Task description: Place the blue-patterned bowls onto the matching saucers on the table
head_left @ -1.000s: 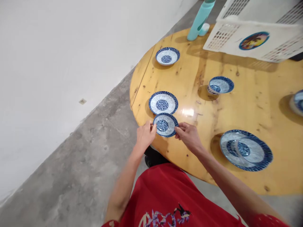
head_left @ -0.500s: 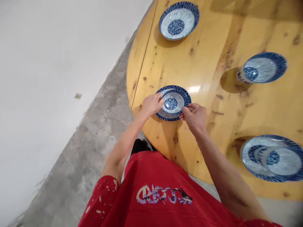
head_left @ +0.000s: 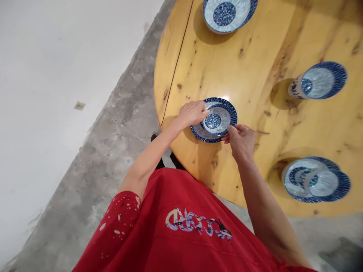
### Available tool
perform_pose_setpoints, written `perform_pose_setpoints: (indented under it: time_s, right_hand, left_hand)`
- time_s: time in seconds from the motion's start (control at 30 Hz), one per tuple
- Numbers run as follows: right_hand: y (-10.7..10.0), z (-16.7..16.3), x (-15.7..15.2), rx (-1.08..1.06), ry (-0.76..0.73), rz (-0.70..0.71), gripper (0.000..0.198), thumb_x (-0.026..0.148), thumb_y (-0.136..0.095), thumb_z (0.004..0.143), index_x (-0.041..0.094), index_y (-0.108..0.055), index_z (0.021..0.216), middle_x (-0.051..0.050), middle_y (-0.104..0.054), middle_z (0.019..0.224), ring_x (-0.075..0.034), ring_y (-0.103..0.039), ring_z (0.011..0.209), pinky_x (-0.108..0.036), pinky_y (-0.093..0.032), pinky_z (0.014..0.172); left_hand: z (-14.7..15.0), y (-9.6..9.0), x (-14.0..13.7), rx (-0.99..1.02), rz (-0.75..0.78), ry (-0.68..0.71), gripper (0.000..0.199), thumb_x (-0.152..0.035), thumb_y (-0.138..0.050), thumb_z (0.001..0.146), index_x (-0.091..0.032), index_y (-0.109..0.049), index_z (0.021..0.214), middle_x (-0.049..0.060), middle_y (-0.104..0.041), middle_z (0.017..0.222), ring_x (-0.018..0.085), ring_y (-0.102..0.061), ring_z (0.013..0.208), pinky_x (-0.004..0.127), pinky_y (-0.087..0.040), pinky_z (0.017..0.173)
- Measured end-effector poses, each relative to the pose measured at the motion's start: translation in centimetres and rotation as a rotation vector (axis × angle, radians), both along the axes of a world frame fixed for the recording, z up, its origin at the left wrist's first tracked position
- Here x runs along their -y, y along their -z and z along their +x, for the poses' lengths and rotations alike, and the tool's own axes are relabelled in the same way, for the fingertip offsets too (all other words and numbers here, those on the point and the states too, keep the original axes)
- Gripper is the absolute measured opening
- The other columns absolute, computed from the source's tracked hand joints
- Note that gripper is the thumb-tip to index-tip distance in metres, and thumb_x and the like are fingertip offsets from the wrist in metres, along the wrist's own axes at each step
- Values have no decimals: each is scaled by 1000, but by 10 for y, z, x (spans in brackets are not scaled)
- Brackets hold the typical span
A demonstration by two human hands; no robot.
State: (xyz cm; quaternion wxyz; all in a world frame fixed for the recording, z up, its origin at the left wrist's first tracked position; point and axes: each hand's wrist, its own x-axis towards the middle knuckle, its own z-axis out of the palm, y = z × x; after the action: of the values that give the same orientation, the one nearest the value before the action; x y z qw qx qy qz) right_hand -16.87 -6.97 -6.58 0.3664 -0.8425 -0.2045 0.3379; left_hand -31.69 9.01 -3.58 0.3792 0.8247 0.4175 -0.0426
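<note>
both hands pinch the rim of a small blue-and-white dish: the left hand has its fingertips closed on the near-left edge, and the right hand has thumb and fingers closed on the near-right edge. the small dish sits inside a wider blue-rimmed plate, nested a little off centre toward the far right (whether it rests fully or hangs a hair above, i cannot tell). the pair lies near the table's near-left edge, close to the dark seam in the yellow wood.

further out, another patterned plate lies at the far side, cut by the top of the view. a footed bowl stands to the right, well apart. at the near right, a second stack shows a smaller dish resting in a larger plate. a red garment with lettering fills the bottom of the view, and a grey concrete floor and white wall run along the left.

by my reading, the step in hand is stacking, with the small dish at the point of being set down in the plate. the next move calls for a soft, even release from both sides, so that glazed ware does not slide or clink, and perhaps a slight nudge to centre it.
</note>
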Motion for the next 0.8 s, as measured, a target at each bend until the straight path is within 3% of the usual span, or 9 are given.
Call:
perform_pose_setpoints:
  time_s: [0.1, 0.23, 0.5, 0.63, 0.8]
  right_hand:
    - [-13, -3, 3, 41, 73, -3, 18, 34, -60, 88, 17, -62, 83, -5, -66, 69, -17, -62, 53, -24, -50, 46]
    - [-30, -12, 9, 104, 207, -28, 16, 33, -60, 86, 18, -62, 80, -5, -66, 69, -15, -59, 51, -23, -48, 45]
    - [-25, -62, 21, 72, 421, 22, 16, 32, -63, 79, 16, -62, 82, -3, -65, 65, -14, -58, 48, -20, -46, 44]
    - [-16, -88, 17, 87, 482, 40, 16, 32, -63, 81, 16, -63, 80, -2, -65, 63, -13, -59, 47, -18, -46, 42]
    - [-17, -110, 3, 55, 605, 67, 14, 28, -63, 79, 15, -64, 76, -3, -65, 61, -11, -56, 44, -16, -44, 39]
  left_hand:
    - [-15, -8, -14, 45, 12, -40, 33, -40, -46, 98, -20, -71, 92, 9, -75, 100, 24, -67, 102, 32, -47, 88]
    - [-58, -10, -36, 106, 22, -146, 29, -36, -46, 99, -19, -70, 95, 8, -75, 99, 21, -68, 97, 30, -48, 86]
    - [-161, 14, -51, 177, -105, -436, 24, -31, -46, 97, -22, -64, 84, 3, -75, 86, 14, -68, 79, 24, -47, 72]
    - [-181, 22, -56, 207, -172, -457, 22, -31, -49, 95, -22, -63, 80, 1, -74, 79, 15, -68, 73, 25, -48, 71]
    - [-183, 25, -76, 245, -181, -368, 21, -31, -50, 94, -23, -64, 82, 1, -74, 79, 14, -68, 70, 25, -48, 70]
